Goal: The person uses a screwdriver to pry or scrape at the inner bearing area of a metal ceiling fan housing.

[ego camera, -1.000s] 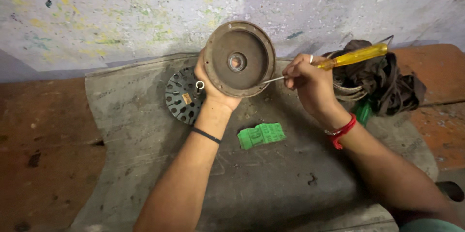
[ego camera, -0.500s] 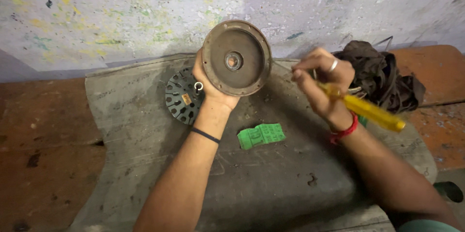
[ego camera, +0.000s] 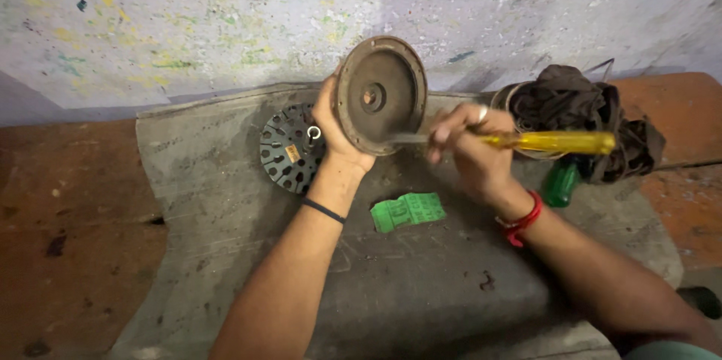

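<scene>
Step in hand: the blade of a yellow-handled screwdriver (ego camera: 553,141) was laid against the lower rim of a round rusty metal cover (ego camera: 380,94), at the seam nearest the right hand.
Doing it well: the tip was best kept seated in the seam and worked with small, even pressure, so that it could not skid off the rim toward the left palm; the cover was best braced firmly from behind.
Left hand (ego camera: 336,136): closed around the lower left edge of the cover, which was held up on edge, tilted, its face toward the camera, above the far middle of the worktop (ego camera: 210,179).
Right hand (ego camera: 462,151): wrapped shut about the screwdriver near the shaft, handle pointing toward the right edge, wrist bent inward.
Arms: both forearms were stretched forward from the near edge, the left nearly straight, the right angled in from the near right corner.
Nearby: a dark slotted disc (ego camera: 289,151) lay just beside the left wrist; a green paper slip (ego camera: 408,211) lay between the forearms; a dark cloth bundle (ego camera: 583,108) and a green-handled tool (ego camera: 560,183) lay toward the far right.
</scene>
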